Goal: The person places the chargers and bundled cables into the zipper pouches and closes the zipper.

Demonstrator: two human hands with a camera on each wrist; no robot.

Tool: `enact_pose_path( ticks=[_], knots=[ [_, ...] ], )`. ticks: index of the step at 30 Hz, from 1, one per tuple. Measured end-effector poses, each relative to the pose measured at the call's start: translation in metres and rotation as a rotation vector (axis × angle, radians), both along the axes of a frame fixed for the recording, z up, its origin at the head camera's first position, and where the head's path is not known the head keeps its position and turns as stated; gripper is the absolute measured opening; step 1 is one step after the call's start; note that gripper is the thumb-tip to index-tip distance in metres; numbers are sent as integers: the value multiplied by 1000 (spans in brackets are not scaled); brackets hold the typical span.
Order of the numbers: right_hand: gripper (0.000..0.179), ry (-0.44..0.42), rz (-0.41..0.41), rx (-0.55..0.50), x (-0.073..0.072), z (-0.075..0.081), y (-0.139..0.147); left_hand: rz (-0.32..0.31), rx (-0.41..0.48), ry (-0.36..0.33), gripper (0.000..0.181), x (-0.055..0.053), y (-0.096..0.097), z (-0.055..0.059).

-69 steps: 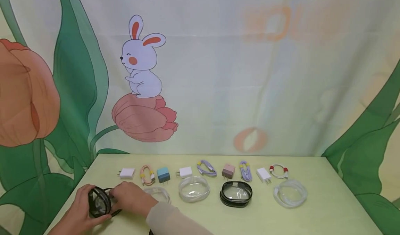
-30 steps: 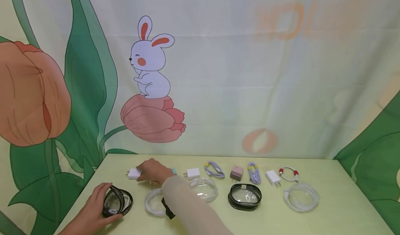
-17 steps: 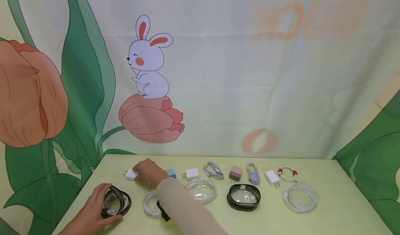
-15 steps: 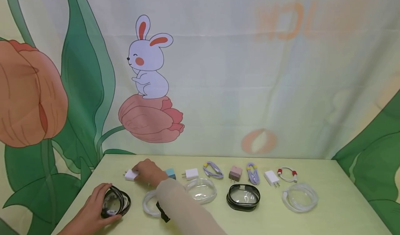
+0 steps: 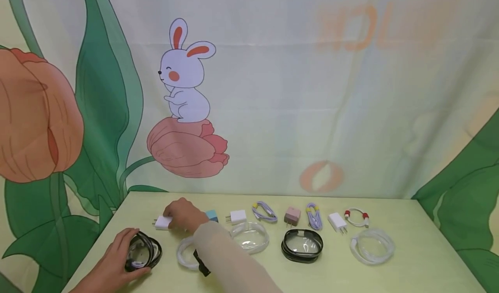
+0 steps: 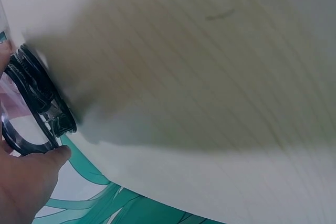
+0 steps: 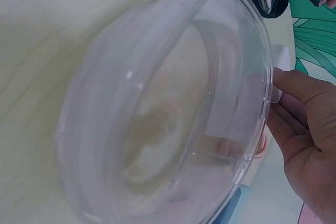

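- As the right hand [image 5: 185, 215] reaches toward the table's [image 5: 351, 280] 10 o'clock corner, its thumb and fingers are drawn together, pinching the 3 o'clock end of a white charger [image 5: 161, 223]; the right wrist view shows the same pinch.
- That charger points its prongs toward 9 o'clock, its long axis running roughly from 9 to 3.
- The left hand [image 5: 113, 260] is spread as wide as the black-edged case [image 5: 157, 252] it grips, fingers curved round the 9 o'clock side, thumb at 6.
- The black-edged case is round and clear, apart from the charger at its 7 o'clock; something pale inside is too unclear to name.
- At 3 o'clock from the right hand is a blue charger [image 5: 212, 215], partly hidden.
- A white-edged clear case [image 5: 182, 254] lies toward 5 o'clock from the pinched charger, partly behind the sleeve [image 5: 230, 254].
- Farther toward 3 o'clock, another white charger [image 5: 238, 216] also points its prongs to 9.
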State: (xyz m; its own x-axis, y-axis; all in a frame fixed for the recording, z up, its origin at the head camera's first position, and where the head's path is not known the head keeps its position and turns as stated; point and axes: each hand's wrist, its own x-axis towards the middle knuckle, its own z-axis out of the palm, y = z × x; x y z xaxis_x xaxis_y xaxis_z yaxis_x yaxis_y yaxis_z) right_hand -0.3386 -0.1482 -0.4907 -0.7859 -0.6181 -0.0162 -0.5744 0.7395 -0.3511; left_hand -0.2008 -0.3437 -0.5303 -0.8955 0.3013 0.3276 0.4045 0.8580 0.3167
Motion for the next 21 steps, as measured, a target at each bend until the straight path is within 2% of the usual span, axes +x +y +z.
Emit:
enact_pose_path(
  ticks=[4, 9, 14, 17, 21],
  knots=[
    [37, 4, 7, 20, 2, 2, -2, 12, 2, -16, 106, 0, 0, 3],
    [41, 22, -1, 36, 8, -5, -6, 24, -1, -47, 106, 1, 0, 2],
    [29, 130, -9, 66, 10, -13, -10, 19, 8, -52, 106, 2, 1, 1],
    [27, 160, -13, 44, 8, -15, -9, 5, 15, -38, 105, 1, 1, 2],
    [32, 112, -4, -12, 7, -12, -7, 14, 3, -50, 105, -1, 2, 3]
  ],
)
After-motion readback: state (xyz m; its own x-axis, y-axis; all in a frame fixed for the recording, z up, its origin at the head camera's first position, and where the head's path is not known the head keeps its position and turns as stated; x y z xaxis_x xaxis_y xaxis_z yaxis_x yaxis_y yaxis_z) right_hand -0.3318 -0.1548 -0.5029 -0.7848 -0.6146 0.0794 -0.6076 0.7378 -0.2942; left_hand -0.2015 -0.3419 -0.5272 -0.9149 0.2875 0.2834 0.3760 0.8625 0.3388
